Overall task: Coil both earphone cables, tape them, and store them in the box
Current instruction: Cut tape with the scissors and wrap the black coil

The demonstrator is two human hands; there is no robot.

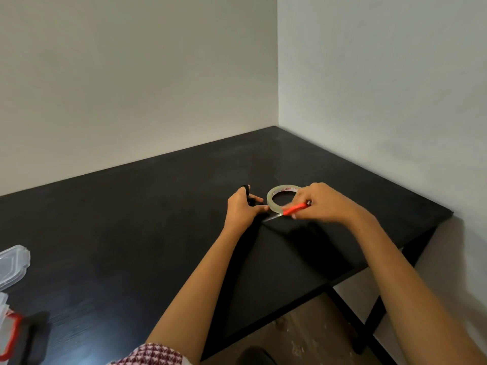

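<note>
A clear tape roll (pixel 274 197) lies flat on the black table (pixel 131 233). My left hand (pixel 243 208) grips a coiled black earphone cable (pixel 249 196), which sticks out above and beside my fingers, just left of the roll. My right hand (pixel 320 202) grips a red-handled cutter (pixel 293 208); its metal blade points left and down towards a strip of tape between the roll and my left hand. The clear plastic box (pixel 8 330) with a red clip sits at the far left edge, mostly cut off.
A clear plastic lid (pixel 13 262) lies at the table's left edge above the box. Walls close off the table's far and right sides. The table's front edge runs diagonally under my forearms, with floor below it.
</note>
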